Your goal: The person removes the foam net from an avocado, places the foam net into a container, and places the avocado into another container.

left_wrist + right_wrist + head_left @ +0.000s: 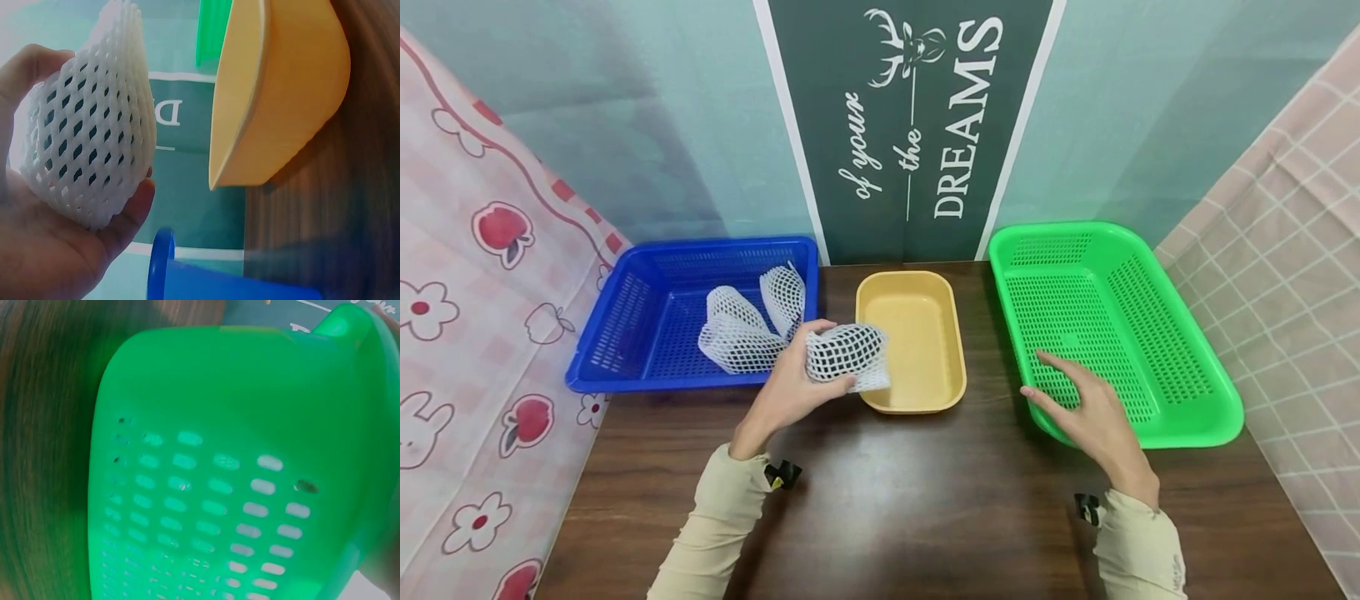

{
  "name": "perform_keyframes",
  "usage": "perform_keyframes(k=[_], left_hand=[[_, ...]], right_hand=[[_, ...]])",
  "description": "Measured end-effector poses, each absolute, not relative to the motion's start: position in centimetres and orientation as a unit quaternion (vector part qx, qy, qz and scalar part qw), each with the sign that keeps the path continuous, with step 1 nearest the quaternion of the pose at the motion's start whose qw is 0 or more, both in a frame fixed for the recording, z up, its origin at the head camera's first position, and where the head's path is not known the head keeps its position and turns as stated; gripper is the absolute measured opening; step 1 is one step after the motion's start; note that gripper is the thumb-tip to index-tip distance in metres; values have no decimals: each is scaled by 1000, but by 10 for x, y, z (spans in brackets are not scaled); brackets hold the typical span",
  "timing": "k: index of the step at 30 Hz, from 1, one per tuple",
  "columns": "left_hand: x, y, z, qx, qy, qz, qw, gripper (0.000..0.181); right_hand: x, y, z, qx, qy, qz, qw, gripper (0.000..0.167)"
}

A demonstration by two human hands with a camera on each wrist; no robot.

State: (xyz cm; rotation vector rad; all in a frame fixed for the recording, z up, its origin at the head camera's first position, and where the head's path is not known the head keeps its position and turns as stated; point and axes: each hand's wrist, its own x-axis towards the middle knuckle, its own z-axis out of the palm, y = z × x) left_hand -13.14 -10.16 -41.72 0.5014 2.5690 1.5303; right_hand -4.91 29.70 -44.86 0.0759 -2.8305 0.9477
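Observation:
My left hand (pixel 793 379) holds a white foam net sleeve (pixel 847 354), with fingers and thumb around it, above the left edge of the yellow tray (pixel 957 367). In the left wrist view the foam net sleeve (pixel 94 125) is bulged out and narrows at its top. Dark patches show through its mesh; I cannot tell whether something is inside. Several similar foam nets (pixel 737 333) lie in the blue basket (pixel 647 385). Over the near left part of the green basket (pixel 1195 429), my right hand (pixel 1090 417) holds nothing, its thumb and fingers apart.
All three containers stand in a row at the back of a brown wooden table (pixel 917 500), the yellow tray between the two baskets. Behind them hangs a green cloth (pixel 700 125) with printed words. Patterned cloths flank the table on both sides.

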Motion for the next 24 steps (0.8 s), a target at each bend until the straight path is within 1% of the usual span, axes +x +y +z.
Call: perform_keyframes(k=[7, 15, 24], left_hand=[[-125, -91, -419, 184, 837, 510, 73, 74], [-117, -80, -423, 201, 830, 513, 81, 73], [-110, -67, -428, 234, 819, 517, 84, 71]], right_hand=[[-47, 287, -446, 42, -941, 320, 100, 55], [-43, 272, -449, 70, -927, 335, 153, 53], [-40, 258, -450, 74, -922, 351, 145, 53]])
